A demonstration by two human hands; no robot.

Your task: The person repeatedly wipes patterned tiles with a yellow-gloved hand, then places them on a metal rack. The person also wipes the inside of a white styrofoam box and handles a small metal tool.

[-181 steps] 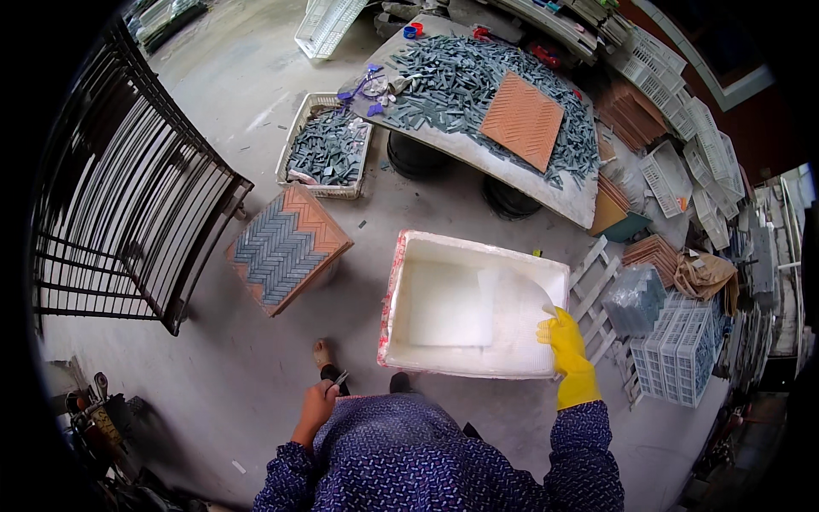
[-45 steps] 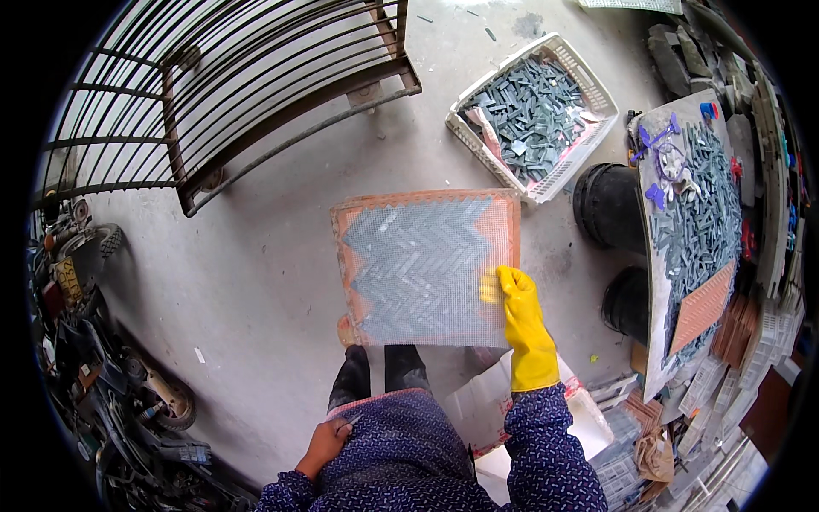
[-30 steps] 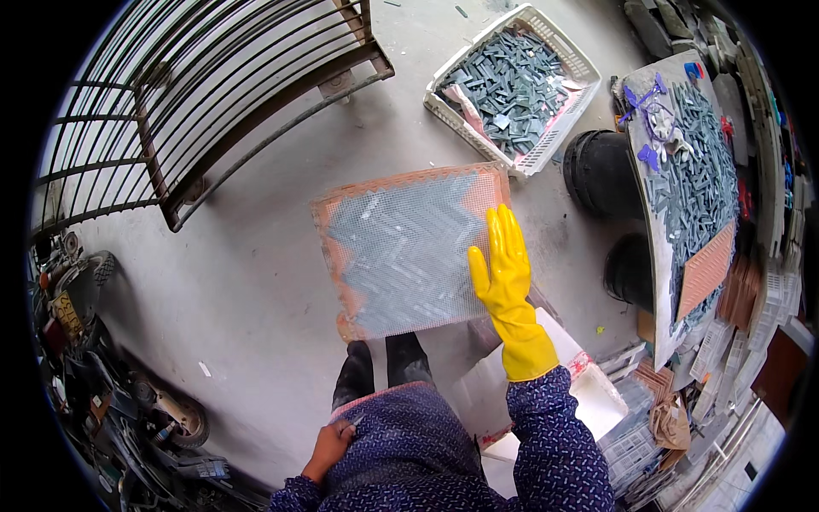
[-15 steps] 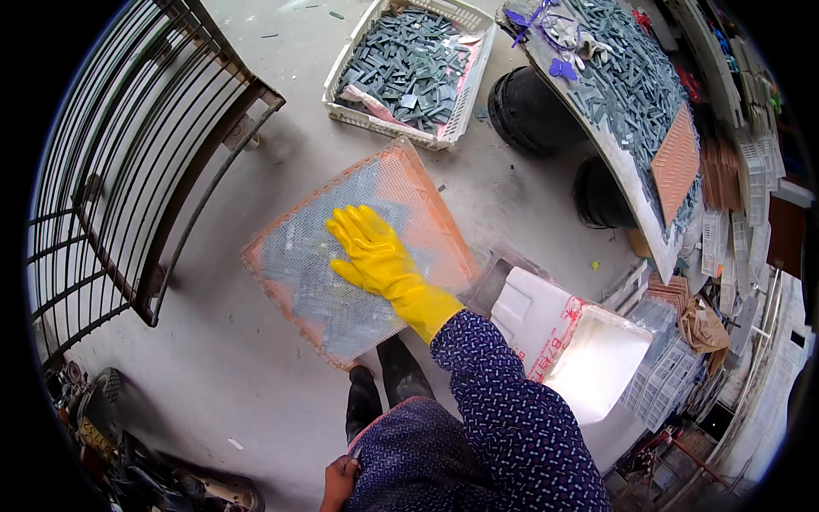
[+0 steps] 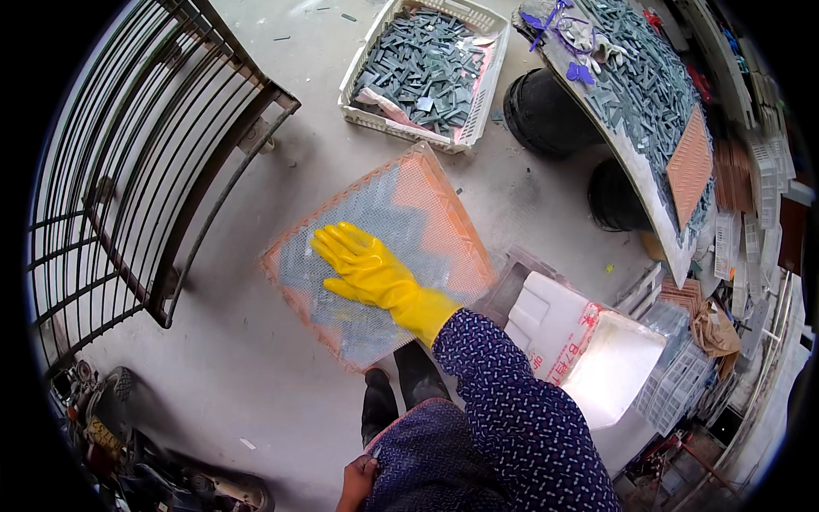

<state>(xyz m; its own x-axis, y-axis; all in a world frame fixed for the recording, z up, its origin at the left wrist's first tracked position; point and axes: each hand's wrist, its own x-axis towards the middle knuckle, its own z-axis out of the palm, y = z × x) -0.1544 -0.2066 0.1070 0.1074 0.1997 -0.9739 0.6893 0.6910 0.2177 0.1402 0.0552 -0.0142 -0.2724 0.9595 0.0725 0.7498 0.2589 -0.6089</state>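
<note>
My right hand (image 5: 363, 266), in a yellow rubber glove, lies flat with fingers spread on the mesh-covered mosaic sheet (image 5: 380, 256), toward its left corner. My bare left hand (image 5: 357, 478) rests against my patterned clothing. Beyond the sheet's far corner stands a white crate (image 5: 424, 72) of grey tile pieces.

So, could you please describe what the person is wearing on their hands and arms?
The right hand wears a bright yellow rubber glove whose cuff reaches up the forearm. Above it comes a dark navy sleeve dotted with small pale dashes. The left hand is bare, low in the picture against clothing of the same patterned fabric.
</note>
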